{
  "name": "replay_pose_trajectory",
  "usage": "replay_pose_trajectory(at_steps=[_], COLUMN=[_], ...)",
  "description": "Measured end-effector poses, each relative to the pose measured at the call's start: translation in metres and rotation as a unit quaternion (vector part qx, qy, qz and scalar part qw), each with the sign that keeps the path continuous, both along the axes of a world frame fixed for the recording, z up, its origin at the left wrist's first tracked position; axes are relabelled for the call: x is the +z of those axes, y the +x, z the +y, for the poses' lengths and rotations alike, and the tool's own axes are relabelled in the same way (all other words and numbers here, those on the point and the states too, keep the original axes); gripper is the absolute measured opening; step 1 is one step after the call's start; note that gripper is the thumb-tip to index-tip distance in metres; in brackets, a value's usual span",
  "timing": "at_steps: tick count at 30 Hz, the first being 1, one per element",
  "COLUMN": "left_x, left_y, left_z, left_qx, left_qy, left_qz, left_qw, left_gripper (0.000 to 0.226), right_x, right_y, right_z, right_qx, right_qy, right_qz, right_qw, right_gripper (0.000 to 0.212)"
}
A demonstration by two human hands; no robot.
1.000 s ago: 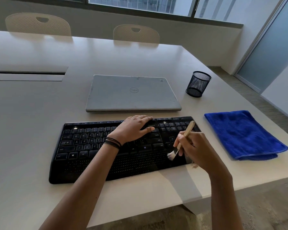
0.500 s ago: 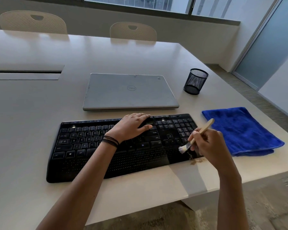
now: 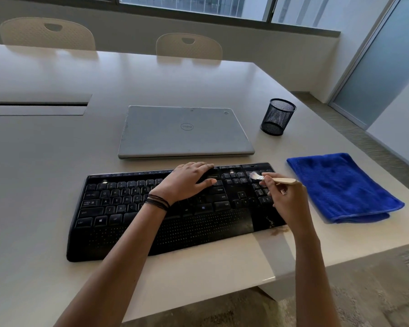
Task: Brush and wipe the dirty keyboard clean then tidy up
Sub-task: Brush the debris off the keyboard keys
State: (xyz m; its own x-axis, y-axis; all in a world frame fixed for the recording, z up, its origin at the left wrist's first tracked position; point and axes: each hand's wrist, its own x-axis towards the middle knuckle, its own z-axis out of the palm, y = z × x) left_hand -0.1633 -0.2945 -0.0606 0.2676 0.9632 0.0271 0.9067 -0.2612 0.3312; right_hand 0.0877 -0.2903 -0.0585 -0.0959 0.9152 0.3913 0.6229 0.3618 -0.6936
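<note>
Keyboard (image 3: 128, 208) on surface (image 3: 45, 173). Left hand (image 3: 187, 180) flat on keyboard's middle keys, fingers straight, steadying. Right hand (image 3: 286, 199) pinches brush (image 3: 282, 180); bristles up from keyboard's front-right corner to number-pad top row within 1 s. Crumbs (image 3: 278, 230) off keyboard's front-right corner: new sweep starting, brushing unfinished. Blue cloth (image 3: 340, 187) right of keyboard, untouched.

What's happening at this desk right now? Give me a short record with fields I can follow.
left hand: rests flat on the keyboard, mid keys
right hand: pinches the brush, bristles on the number pad's top keys
dirt: brown crumbs by the keyboard's near right corner
blue cloth: folded, right of the keyboard, untouched
behind: closed laptop, mesh cup
</note>
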Motion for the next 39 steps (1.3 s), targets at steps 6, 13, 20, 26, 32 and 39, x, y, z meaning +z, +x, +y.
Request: replay_pose_trajectory(at_steps=[6,13,20,26,32,39], left_x=[-0.001,-0.002,-0.002,-0.002,-0.003,-0.004], left_y=[0.0,0.0,0.0,0.0,0.0,-0.001], left_z=[0.001,0.001,0.001,0.002,0.002,0.002], left_qx=[-0.001,0.0,-0.001,-0.002,0.001,-0.002], left_qy=[-0.001,0.001,0.002,0.004,0.006,0.008], left_qz=[-0.002,0.0,-0.003,-0.002,-0.003,-0.006], left_qw=[1.0,1.0,1.0,1.0,1.0,1.0], left_gripper=[0.059,0.059,0.059,0.059,0.059,0.058], right_x=[0.002,0.015,0.02,0.017,0.0,0.008], right_y=[0.007,0.02,0.027,0.011,0.01,0.019], right_z=[-0.006,-0.015,-0.021,-0.016,-0.01,-0.014], right_qx=[-0.008,-0.005,-0.017,0.017,0.044,0.021], right_qy=[0.035,0.044,0.02,0.062,0.019,0.03], right_qz=[-0.038,-0.059,-0.049,0.012,0.006,0.004], right_qw=[0.999,0.997,0.998,0.998,0.999,0.999], right_gripper=[0.018,0.018,0.032,0.025,0.027,0.019])
